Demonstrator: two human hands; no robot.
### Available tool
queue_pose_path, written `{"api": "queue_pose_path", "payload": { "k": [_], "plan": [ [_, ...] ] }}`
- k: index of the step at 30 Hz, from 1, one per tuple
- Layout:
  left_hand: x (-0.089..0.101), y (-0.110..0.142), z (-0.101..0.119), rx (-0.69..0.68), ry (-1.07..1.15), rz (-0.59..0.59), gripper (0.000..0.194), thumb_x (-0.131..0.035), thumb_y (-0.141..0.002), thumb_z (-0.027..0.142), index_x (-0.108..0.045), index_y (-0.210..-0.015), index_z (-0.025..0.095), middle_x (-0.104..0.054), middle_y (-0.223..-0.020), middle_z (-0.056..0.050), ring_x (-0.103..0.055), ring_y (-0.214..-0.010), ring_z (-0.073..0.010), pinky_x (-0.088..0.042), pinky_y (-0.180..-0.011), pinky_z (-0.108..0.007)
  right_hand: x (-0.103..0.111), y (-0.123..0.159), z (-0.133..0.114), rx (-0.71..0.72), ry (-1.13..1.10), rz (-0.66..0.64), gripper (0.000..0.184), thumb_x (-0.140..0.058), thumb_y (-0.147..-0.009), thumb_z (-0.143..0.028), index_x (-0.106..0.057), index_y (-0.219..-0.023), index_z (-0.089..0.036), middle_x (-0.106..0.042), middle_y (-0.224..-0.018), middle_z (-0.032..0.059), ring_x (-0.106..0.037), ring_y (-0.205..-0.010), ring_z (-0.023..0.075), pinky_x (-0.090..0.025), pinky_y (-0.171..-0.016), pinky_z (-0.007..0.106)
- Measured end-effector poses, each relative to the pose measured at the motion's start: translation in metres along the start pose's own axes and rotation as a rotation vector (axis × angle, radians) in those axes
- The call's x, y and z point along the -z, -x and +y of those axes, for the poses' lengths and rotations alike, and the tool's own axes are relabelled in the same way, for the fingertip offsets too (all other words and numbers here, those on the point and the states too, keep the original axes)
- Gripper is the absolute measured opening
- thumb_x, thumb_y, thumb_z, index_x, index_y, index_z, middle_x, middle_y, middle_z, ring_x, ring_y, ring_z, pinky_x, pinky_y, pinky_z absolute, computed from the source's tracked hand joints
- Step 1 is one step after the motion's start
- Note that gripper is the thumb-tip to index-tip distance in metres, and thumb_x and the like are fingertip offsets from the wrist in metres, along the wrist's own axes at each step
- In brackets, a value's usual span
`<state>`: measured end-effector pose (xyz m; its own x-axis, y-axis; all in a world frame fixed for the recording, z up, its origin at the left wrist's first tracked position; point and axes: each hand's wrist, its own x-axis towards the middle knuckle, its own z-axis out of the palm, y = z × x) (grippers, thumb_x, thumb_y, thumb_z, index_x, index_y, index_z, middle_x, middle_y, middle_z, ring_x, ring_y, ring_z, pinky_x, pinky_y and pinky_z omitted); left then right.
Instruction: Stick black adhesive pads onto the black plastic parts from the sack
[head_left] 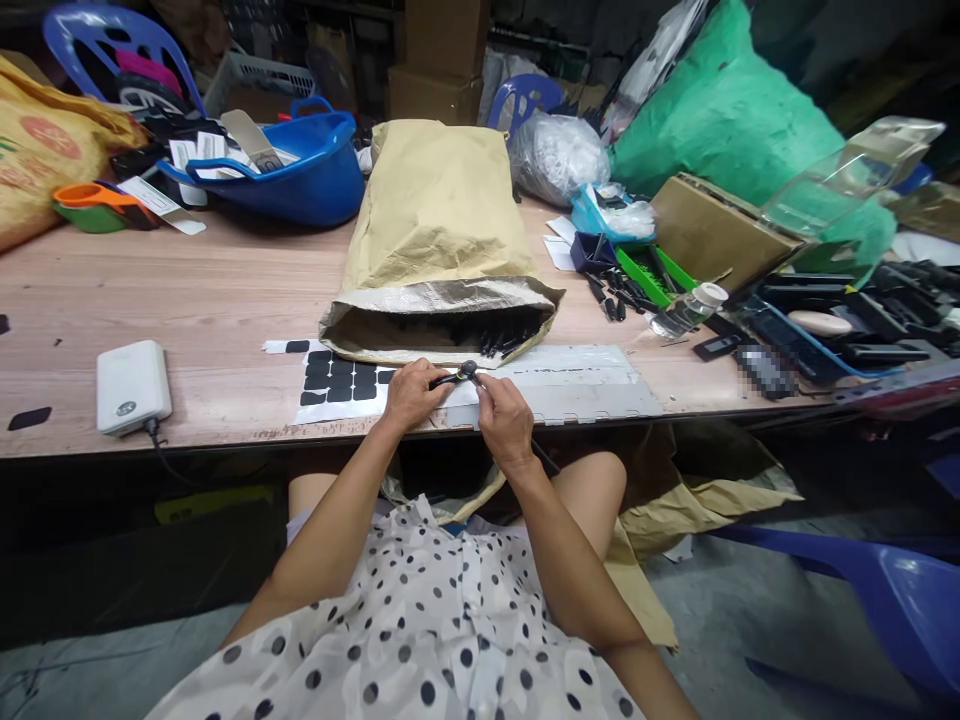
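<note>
1. wood-grain tabletop [225, 300], across the middle of the frame, in a dim, crowded room; paper sack [442, 210], upper centre, mouth toward you, dark pieces inside.
2. small black part [448, 380], one, frame centre, just in front of the sack, between your hands.
3. left hand [411, 393]: your fingers closed on its slim length. right hand [506, 415]: your thumb and fingertips nearly together by its round end [469, 369]; exact hold cannot be told.
4. handling, as judged: pinch near the round end, both sides in line, pressure light and even, lest it twist or slip.
5. white sheet with black patches [341, 380], left of centre: best left unbrushed by your wrist.
</note>
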<state>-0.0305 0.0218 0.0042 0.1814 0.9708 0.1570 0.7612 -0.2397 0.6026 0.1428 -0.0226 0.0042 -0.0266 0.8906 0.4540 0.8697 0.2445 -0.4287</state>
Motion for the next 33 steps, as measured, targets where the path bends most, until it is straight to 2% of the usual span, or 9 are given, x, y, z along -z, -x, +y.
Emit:
{"api": "queue_pose_path", "payload": {
  "k": [3, 7, 12, 20, 27, 33],
  "plan": [
    [0.001, 0.001, 0.002, -0.002, -0.005, 0.0, 0.024, -0.066, -0.083, 0.028, -0.077, -0.105, 0.026, -0.068, -0.091, -0.003, -0.063, -0.095, -0.0227, -0.047, -0.088, -0.034, 0.001, -0.002, -0.001, -0.002, -0.016, 0.024, 0.034, -0.041, -0.101, -0.021, -0.071, -0.118, -0.021, -0.07, -0.1, 0.0085, -0.063, -0.094, 0.02, -0.048, -0.085, 0.028],
    [0.003, 0.0, 0.002, 0.002, 0.011, 0.001, 0.018, -0.067, -0.081, 0.026, -0.074, -0.098, 0.025, -0.069, -0.092, -0.003, -0.062, -0.094, -0.0229, -0.047, -0.088, -0.035, 0.002, -0.004, -0.009, 0.041, -0.052, 0.051, 0.035, -0.039, -0.102, -0.022, -0.07, -0.12, -0.02, -0.07, -0.102, 0.009, -0.062, -0.095, 0.0197, -0.047, -0.086, 0.028],
    [0.002, -0.001, 0.001, 0.029, 0.02, -0.012, 0.01, -0.07, -0.079, 0.027, -0.072, -0.088, 0.023, -0.067, -0.089, -0.003, -0.062, -0.091, -0.0226, -0.047, -0.085, -0.034, -0.004, -0.003, -0.015, 0.073, 0.0, -0.032, 0.03, -0.047, -0.099, -0.02, -0.071, -0.118, -0.022, -0.07, -0.098, 0.0068, -0.062, -0.091, 0.0192, -0.046, -0.083, 0.026],
    [0.001, 0.0, 0.004, 0.057, 0.077, 0.025, 0.016, -0.069, -0.076, 0.024, -0.074, -0.091, 0.024, -0.069, -0.092, -0.002, -0.063, -0.091, -0.0218, -0.049, -0.088, -0.034, -0.002, -0.01, 0.002, -0.027, 0.055, 0.049, 0.03, -0.047, -0.098, -0.02, -0.071, -0.115, -0.022, -0.068, -0.096, 0.0071, -0.058, -0.092, 0.0208, -0.044, -0.083, 0.029],
    [0.001, 0.002, 0.002, 0.163, 0.167, 0.16, 0.01, -0.064, -0.078, 0.027, -0.07, -0.081, 0.021, -0.066, -0.087, -0.002, -0.06, -0.08, -0.0185, -0.05, -0.079, -0.031, -0.012, -0.007, 0.015, -0.117, 0.23, 0.025, 0.023, -0.053, -0.094, -0.02, -0.072, -0.107, -0.023, -0.063, -0.093, 0.0074, -0.051, -0.086, 0.0225, -0.033, -0.071, 0.031],
    [0.009, 0.01, 0.004, 0.169, 0.258, 0.281, 0.02, -0.052, -0.087, 0.035, -0.065, -0.08, 0.021, -0.064, -0.083, -0.002, -0.059, -0.078, -0.0176, -0.049, -0.075, -0.029, -0.019, -0.002, 0.01, -0.092, 0.301, 0.056, 0.022, -0.054, -0.094, -0.022, -0.071, -0.108, -0.023, -0.06, -0.093, 0.008, -0.047, -0.087, 0.0234, -0.03, -0.07, 0.032]
  ]
}}
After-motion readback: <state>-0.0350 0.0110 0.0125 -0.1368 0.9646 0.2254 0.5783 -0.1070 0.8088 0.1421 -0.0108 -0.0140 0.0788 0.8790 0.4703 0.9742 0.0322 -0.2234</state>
